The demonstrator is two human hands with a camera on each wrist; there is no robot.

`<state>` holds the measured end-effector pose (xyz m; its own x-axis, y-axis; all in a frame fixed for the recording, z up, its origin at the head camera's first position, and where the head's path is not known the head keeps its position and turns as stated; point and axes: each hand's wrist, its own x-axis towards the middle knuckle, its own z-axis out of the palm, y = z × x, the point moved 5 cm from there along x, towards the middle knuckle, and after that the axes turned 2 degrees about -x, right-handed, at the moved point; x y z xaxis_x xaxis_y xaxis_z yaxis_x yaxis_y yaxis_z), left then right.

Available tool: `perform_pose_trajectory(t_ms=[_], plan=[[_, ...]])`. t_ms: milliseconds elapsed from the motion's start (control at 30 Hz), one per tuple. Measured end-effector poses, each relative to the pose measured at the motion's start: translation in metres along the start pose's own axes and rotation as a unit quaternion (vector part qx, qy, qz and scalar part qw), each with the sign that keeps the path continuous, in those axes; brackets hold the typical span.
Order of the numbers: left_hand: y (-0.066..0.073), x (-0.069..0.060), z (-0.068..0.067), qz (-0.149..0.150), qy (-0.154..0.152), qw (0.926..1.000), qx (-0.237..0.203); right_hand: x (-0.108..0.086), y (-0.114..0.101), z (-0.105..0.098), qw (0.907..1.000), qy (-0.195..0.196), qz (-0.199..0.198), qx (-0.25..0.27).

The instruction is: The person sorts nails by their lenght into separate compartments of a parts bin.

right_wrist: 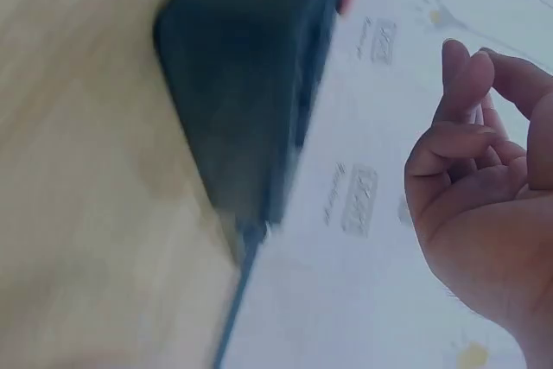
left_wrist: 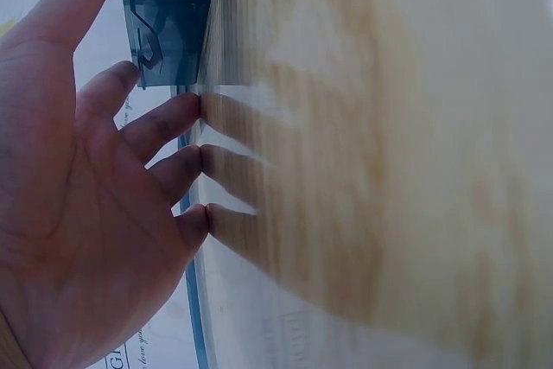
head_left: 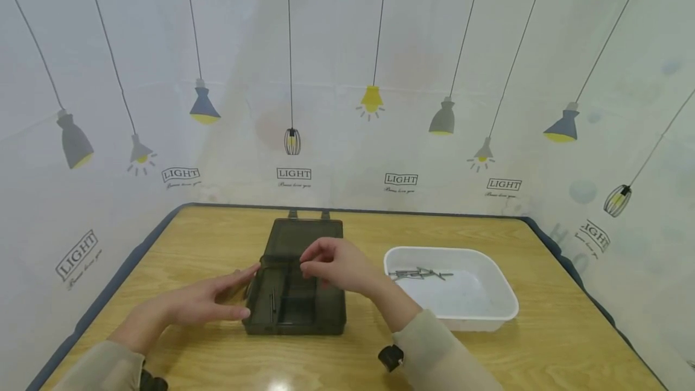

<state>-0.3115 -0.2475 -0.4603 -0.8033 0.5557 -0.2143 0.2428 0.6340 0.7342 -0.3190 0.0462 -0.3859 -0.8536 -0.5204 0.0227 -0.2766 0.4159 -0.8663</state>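
A dark translucent plastic box (head_left: 330,318) with compartments stands with its lid (head_left: 306,235) raised at the back. A pair of thin dark metal pins, perhaps nails (head_left: 273,303), lies in its left compartment. My left hand (head_left: 206,301) rests at the box's left side, fingers extended; in the left wrist view its fingertips (left_wrist: 197,108) meet the table. Above the box hovers my right hand (head_left: 339,265), thumb and finger tips brought together, other fingers bent. In the right wrist view no object shows between those tips; a thin one could be hidden.
To the right of the box stands a white plastic tray (head_left: 472,312) with several metal pins (head_left: 418,274) in its left part. Both sit on a wood-grain table (head_left: 217,240) with a dark edge. A lamp-printed curtain (head_left: 336,47) surrounds the table on the back and sides.
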Motion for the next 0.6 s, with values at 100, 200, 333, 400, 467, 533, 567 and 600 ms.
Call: perform_pose_trajectory(t_ms=[100, 200, 333, 400, 467, 533, 567, 600], plan=[[0.002, -0.001, 0.000, 0.009, -0.002, 0.9999, 0.003, -0.011, 0.007, -0.025, 0.9999, 0.006, 0.011, -0.006], [0.002, -0.002, -0.001, 0.012, 0.000, 0.9999, 0.010, -0.022, 0.020, -0.053, 0.9994, 0.021, 0.024, -0.014], [0.004, -0.002, -0.001, 0.012, 0.002, 0.9999, 0.009, -0.039, 0.048, -0.088, 0.9975, 0.047, 0.048, -0.023], [0.004, -0.002, -0.001, 0.010, 0.001, 0.9999, 0.005, -0.048, 0.065, -0.104, 0.9957, 0.057, 0.069, -0.025], [0.004, -0.002, -0.001, 0.008, -0.001, 1.0000, 0.003, -0.055, 0.083, -0.118, 0.9934, 0.063, 0.091, -0.029], [0.003, -0.001, -0.001, 0.008, -0.002, 1.0000, 0.004, -0.061, 0.099, -0.130, 0.9901, 0.066, 0.116, -0.043], [0.003, -0.001, -0.001, 0.008, -0.003, 1.0000, 0.003, -0.064, 0.106, -0.135, 0.9882, 0.068, 0.126, -0.053], [0.002, 0.000, -0.001, 0.009, -0.003, 0.9999, 0.003, -0.066, 0.113, -0.139, 0.9862, 0.069, 0.137, -0.061]])
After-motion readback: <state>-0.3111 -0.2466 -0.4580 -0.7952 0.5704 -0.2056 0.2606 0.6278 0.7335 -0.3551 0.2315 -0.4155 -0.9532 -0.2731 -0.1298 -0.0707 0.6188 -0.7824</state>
